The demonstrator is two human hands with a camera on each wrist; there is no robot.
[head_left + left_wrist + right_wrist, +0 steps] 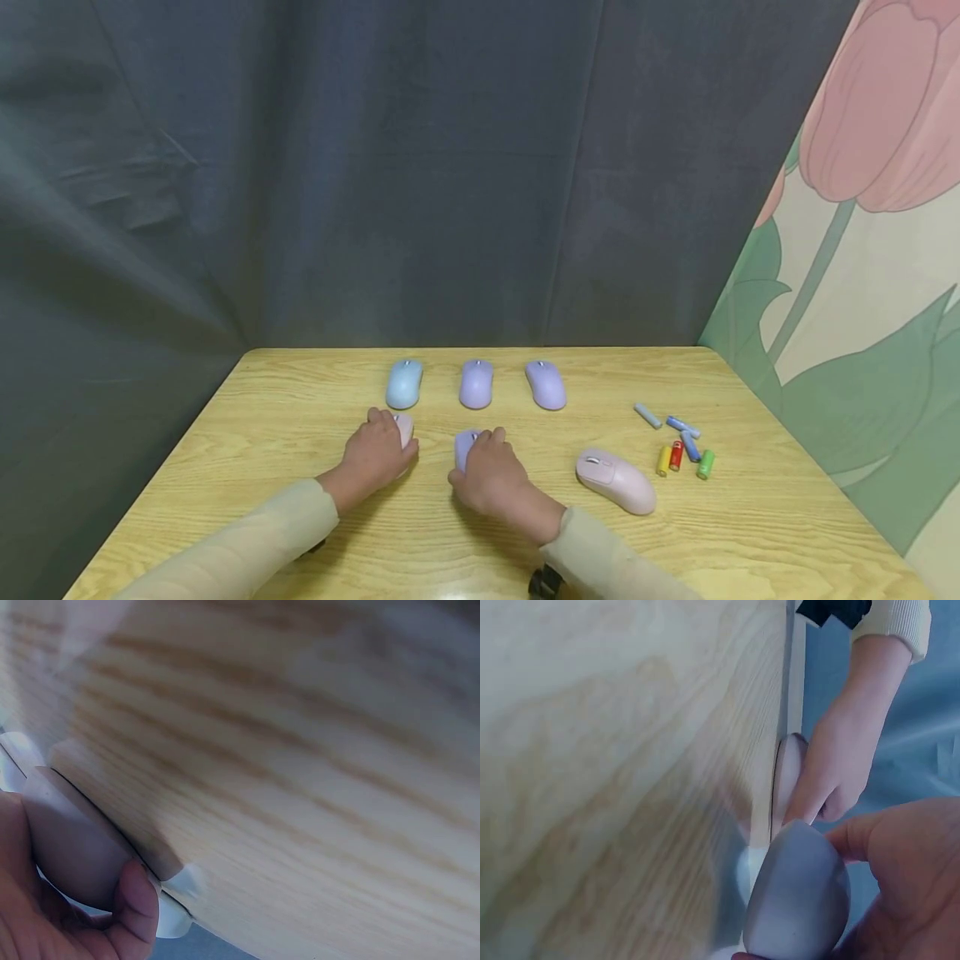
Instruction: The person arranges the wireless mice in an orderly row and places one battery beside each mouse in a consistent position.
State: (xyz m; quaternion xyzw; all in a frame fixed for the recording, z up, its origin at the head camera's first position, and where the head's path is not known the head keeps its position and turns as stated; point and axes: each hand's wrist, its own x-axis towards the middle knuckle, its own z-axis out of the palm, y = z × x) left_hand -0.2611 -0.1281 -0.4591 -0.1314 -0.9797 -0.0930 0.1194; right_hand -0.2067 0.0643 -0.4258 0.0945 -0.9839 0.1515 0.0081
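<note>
My left hand (pixel 372 452) grips a pale pink computer mouse (pixel 405 427) from above, thumb on one side and fingers on the other. In the left wrist view, that mouse (pixel 79 840) sits on the wooden tabletop between thumb and fingers. To its right, my right hand (pixel 491 477) holds a light purple mouse (pixel 464 447) by its sides. The right wrist view shows the rounded back of this purple mouse (pixel 799 896) low over the wood. Both hands cover much of the mice they hold.
Behind the hands stand a light blue mouse (pixel 404 384), a purple mouse (pixel 476 384) and another purple mouse (pixel 546 386) in a row. Another pink mouse (pixel 617 482) lies angled at the right. Beyond it are several small batteries (pixel 677 456). A dark curtain (pixel 450 183) hangs behind the table (pixel 247 417).
</note>
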